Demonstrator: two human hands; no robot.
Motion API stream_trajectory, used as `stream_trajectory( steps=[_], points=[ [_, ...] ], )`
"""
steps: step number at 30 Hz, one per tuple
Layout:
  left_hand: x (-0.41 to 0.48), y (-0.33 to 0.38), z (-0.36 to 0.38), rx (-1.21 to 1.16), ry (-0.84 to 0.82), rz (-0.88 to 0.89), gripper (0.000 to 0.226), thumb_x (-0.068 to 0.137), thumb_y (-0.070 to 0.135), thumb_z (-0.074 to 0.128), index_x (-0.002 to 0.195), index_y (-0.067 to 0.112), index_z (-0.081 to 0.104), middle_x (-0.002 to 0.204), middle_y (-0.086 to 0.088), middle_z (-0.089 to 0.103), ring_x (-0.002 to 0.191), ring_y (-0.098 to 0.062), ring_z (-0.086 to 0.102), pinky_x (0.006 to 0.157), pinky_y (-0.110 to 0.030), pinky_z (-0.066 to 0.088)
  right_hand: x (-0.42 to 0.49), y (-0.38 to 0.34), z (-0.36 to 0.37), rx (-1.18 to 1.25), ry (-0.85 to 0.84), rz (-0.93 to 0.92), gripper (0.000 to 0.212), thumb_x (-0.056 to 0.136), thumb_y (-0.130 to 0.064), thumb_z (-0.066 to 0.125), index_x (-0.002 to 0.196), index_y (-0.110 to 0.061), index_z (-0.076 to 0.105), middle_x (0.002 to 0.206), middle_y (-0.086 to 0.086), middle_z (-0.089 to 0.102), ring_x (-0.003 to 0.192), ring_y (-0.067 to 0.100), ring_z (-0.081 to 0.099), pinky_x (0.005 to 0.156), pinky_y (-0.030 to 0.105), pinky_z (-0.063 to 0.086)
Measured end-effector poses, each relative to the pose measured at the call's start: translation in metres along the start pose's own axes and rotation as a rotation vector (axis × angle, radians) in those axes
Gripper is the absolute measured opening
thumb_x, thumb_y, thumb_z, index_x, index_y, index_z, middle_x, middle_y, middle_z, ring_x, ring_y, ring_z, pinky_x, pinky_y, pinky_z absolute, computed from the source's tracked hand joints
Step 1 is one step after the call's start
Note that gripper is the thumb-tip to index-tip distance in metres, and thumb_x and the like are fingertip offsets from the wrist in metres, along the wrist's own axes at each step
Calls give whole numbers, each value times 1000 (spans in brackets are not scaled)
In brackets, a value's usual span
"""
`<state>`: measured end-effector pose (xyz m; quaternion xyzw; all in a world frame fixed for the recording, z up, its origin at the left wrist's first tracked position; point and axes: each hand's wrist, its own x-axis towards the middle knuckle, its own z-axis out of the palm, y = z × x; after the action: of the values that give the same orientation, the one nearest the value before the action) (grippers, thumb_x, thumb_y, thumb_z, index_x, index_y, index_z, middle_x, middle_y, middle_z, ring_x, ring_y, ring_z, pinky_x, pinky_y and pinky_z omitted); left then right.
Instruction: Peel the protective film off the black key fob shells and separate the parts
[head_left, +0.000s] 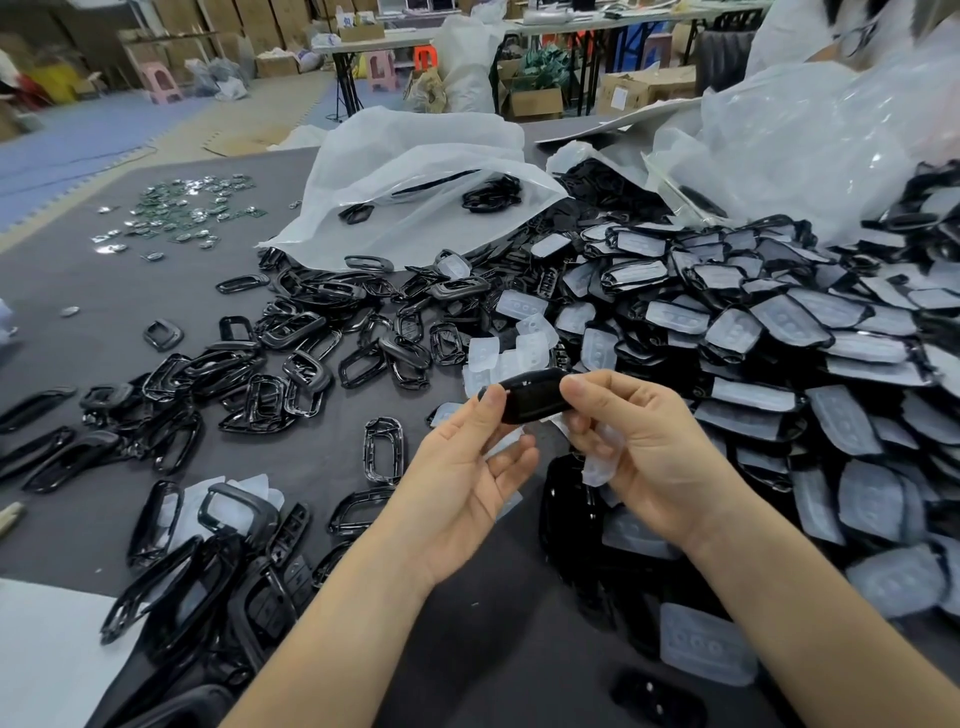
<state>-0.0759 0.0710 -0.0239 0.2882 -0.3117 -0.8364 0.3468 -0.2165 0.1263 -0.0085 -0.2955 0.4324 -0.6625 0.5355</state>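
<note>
My left hand (467, 478) and right hand (644, 457) each pinch one end of a black key fob shell (530, 397), held level above the table (104, 291). White film (602, 462) is bunched under my right fingers. Film-covered shells (779, 332) lie heaped at right, bare black frames (291, 358) at left.

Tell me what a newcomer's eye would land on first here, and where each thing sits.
First, the glossy black key fob shell at the centre, held by its ends between the left hand and the right hand, whose fingers also grip crumpled clear film. Next, the big heap of film-covered shells filling the right side, and the scatter of bare black frames across the grey table on the left.
</note>
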Motion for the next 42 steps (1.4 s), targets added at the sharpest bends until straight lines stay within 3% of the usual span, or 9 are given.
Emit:
stream_trajectory(
  steps=[3,9,15,19,23,28,35,39,42],
  points=[
    [-2,4,3,-38,-47,-121,39,75,39,63,93,8,78,98,-16,72,59,-10,65,55,-18,56,0,-2,-2,-39,-18,-44,9,69,-16,67,70,-7,69,62,9,53,52,8,46,47,13,32],
    [-7,13,5,-99,-99,-292,45,76,33,60,112,6,59,76,-20,69,48,-14,64,42,-17,52,2,-11,-11,-187,-54,-151,10,65,-21,71,70,-12,72,63,7,50,54,13,38,47,13,35],
    [-4,9,4,-156,-49,-267,33,63,17,70,85,-8,74,80,-22,71,62,-15,72,47,-15,53,0,-14,-16,-444,-167,-166,14,72,-23,79,78,-13,71,74,20,59,63,20,43,58,22,35],
    [-2,5,3,-138,11,-152,10,64,-2,63,72,-2,69,73,-20,70,65,-19,73,48,-15,54,2,-17,-18,-227,-157,-125,25,68,-1,45,88,-6,59,95,13,69,75,14,54,62,20,41],
    [0,2,1,-56,24,-19,25,66,-2,62,90,6,60,77,-17,71,72,-21,74,53,-16,55,3,-15,-19,-132,-63,-160,49,71,27,26,87,-11,53,101,12,67,75,12,58,59,17,44],
    [1,0,0,71,57,62,27,83,-5,58,108,5,65,88,-15,74,78,-22,74,61,-17,56,1,-15,-17,-106,-8,-168,36,84,22,46,96,-8,60,117,10,61,88,14,69,76,16,52],
    [1,-2,1,151,93,116,17,94,-8,48,101,0,61,89,-16,75,78,-24,74,66,-21,58,0,-17,-12,-11,42,-139,11,86,9,54,89,2,62,113,12,68,102,24,69,80,21,56],
    [0,-1,2,163,90,118,19,96,-9,44,108,0,57,88,-20,74,78,-25,74,62,-20,57,-2,-18,-13,24,38,-133,12,94,-1,46,87,-7,54,87,15,72,85,31,71,75,39,59],
    [0,-1,2,184,87,120,22,96,-9,39,110,-1,54,87,-20,74,78,-28,74,60,-21,57,-2,-17,-14,-38,63,-145,10,95,-6,50,91,-13,56,74,9,68,64,23,66,61,35,57]
  ],
)
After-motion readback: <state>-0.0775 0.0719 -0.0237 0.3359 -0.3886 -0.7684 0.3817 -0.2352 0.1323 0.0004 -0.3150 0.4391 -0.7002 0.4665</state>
